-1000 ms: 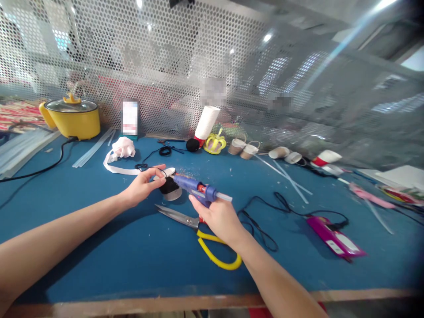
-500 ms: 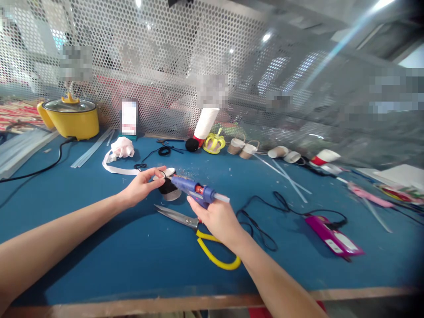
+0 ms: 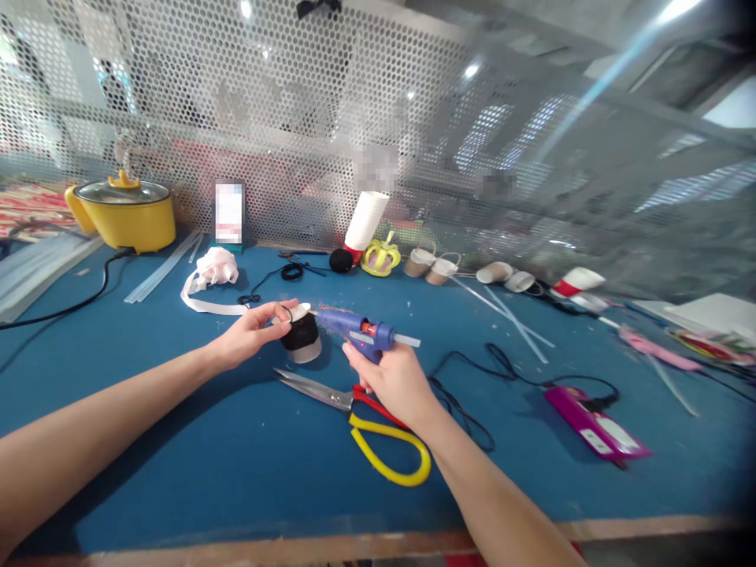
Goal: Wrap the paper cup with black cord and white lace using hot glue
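My left hand [image 3: 251,333] pinches the rim of a small cup [image 3: 301,339] wrapped in black, standing on the blue table [image 3: 177,409]. My right hand [image 3: 393,382] grips a blue glue gun [image 3: 357,331] with a clear glue stick at its back. The gun's nozzle points left and sits at the top edge of the cup, close to my left fingertips.
Yellow-handled scissors [image 3: 366,413] lie just in front of my hands. A black cord [image 3: 472,394] runs to a magenta device [image 3: 594,421] at the right. A yellow pot [image 3: 124,213], white ribbon [image 3: 213,272], paper cups [image 3: 434,264] and glue sticks [image 3: 159,268] line the perforated back wall.
The glue gun has tilted up and shifted slightly right, uncovering the scissors' red inner handle. My left hand keeps hold of the cup.
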Demonstrator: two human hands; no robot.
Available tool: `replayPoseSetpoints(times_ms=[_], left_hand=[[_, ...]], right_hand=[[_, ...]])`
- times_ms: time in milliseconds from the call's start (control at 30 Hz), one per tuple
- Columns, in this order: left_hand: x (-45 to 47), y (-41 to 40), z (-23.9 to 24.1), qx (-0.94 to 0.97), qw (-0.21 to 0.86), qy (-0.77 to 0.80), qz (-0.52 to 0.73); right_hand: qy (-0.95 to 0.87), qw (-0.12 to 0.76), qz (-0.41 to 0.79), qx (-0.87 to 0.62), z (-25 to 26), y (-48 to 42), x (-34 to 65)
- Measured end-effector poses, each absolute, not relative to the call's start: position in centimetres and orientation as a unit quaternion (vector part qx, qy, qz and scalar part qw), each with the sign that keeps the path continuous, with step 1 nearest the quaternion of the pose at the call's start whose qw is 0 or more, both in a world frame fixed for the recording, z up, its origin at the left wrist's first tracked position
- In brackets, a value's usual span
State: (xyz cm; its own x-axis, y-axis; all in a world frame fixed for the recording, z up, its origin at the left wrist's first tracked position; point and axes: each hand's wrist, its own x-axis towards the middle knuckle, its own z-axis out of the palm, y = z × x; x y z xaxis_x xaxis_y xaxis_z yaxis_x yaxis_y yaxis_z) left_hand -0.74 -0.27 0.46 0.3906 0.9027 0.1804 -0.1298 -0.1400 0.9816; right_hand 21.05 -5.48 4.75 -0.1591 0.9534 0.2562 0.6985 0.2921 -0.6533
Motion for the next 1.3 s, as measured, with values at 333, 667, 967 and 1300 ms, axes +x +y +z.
replayPoseSetpoints(times_ms=[333, 667, 967, 1300], left_hand=[[-0.75, -0.33, 0.52, 0.603, 0.575, 0.319, 0.451], [-0.71, -0.39, 0.59, 0.606, 0.574, 0.318, 0.450], [-0.71, -0.23, 0.38, 0.605, 0.574, 0.320, 0.449], [-0.71, -0.33, 0.50, 0.604, 0.580, 0.319, 0.444]], right_hand=[[-0.721, 0.337, 0.217, -0.566, 4.81, -5.48, 21.02], [-0.730, 0.334, 0.210, -0.557, 4.67, -5.42, 21.19], [-0.713, 0.334, 0.244, -0.566, 4.78, -5.41, 21.33], [-0.719, 0.334, 0.260, -0.551, 4.75, -5.83, 20.95]])
